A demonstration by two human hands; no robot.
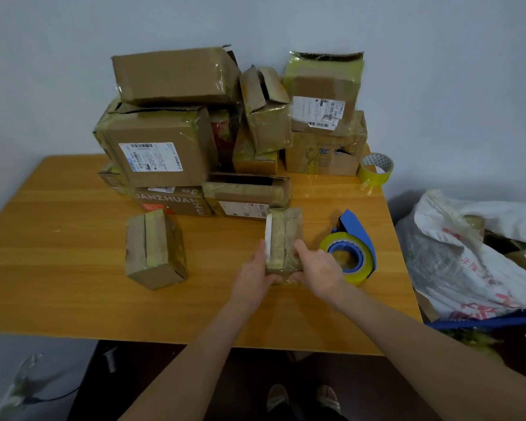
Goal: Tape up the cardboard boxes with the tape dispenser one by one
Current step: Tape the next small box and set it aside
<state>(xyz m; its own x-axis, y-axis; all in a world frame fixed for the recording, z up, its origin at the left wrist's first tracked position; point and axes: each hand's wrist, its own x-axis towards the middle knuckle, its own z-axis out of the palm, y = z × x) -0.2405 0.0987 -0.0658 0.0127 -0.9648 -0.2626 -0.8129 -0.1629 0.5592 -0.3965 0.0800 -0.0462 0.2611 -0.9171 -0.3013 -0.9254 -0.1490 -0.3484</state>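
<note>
A small cardboard box (284, 235) wrapped in shiny tape lies on the wooden table (73, 253) near its front middle. My left hand (255, 268) grips its left near side and my right hand (321, 268) grips its right near side, thumbs at the near end. The blue tape dispenser (354, 247) with a yellowish tape roll lies on the table just right of my right hand; neither hand holds it. Another small taped box (154, 249) stands to the left, apart from both hands.
A pile of several worn cardboard boxes (164, 147) fills the back of the table against the wall. A spare tape roll (375, 170) sits at the back right. A white plastic bag (474, 253) with cardboard lies beside the table's right edge.
</note>
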